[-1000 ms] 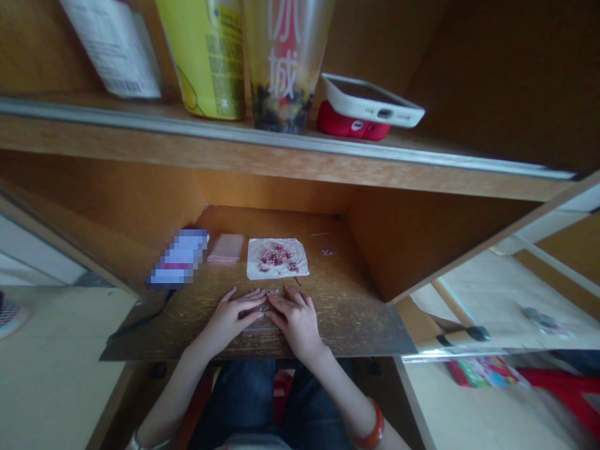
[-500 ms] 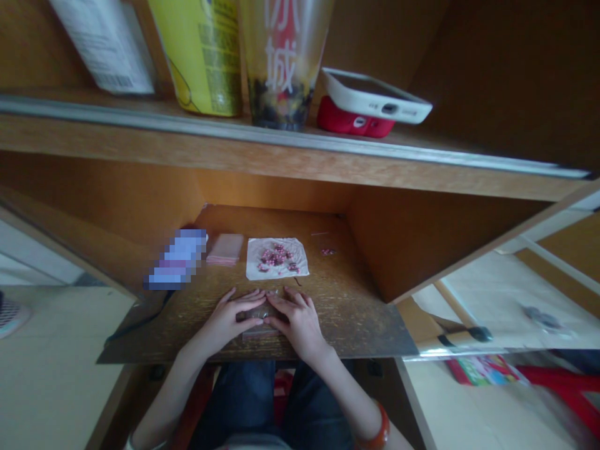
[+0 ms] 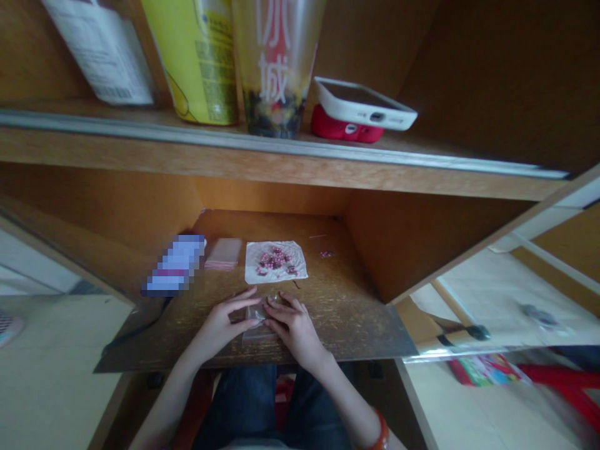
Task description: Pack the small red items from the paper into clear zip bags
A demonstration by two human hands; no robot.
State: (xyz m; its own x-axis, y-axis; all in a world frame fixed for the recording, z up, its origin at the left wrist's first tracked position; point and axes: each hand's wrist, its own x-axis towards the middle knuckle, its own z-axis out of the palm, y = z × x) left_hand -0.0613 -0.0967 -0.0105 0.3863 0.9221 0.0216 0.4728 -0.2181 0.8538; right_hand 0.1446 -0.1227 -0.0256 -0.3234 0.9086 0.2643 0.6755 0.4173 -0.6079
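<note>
Closest to the lens, at the bottom of the frame, dark blue jeans (image 3: 244, 406) on a lap, and an orange-red bangle (image 3: 380, 432) on the right wrist. Just above, both forearms angled inward on the edge of a worn wooden board (image 3: 349, 331), bringing the left hand (image 3: 218, 328) and right hand (image 3: 293, 328) close together at lower centre, apparently for steady, two-sided control of one small object. Between them, flat on the board and partly under the fingertips, a small clear plastic bag (image 3: 255, 331). Left fingers (image 3: 244, 299) slightly spread and lightly curved, their tips at the bag's left side; right fingers (image 3: 287, 306) bent and close together over its upper part, probably pressing or pinching it, though an exact pinch is impossible to tell from this view. Farther up the board, a white tissue (image 3: 253, 272) under a heap of pink beads (image 3: 274, 259), likely there to stop them rolling, with a few loose beads (image 3: 327, 254) to its right. To its left, a stack of pink cards (image 3: 222, 253) and a pixelated packet (image 3: 174, 265). Beyond, on the shelf at the top of the frame, a yellow canister (image 3: 199, 62), a tall plastic cup (image 3: 276, 62), and a white-cased phone (image 3: 360, 103) propped on a red object (image 3: 335, 125), tilted, apparently for viewing.
</note>
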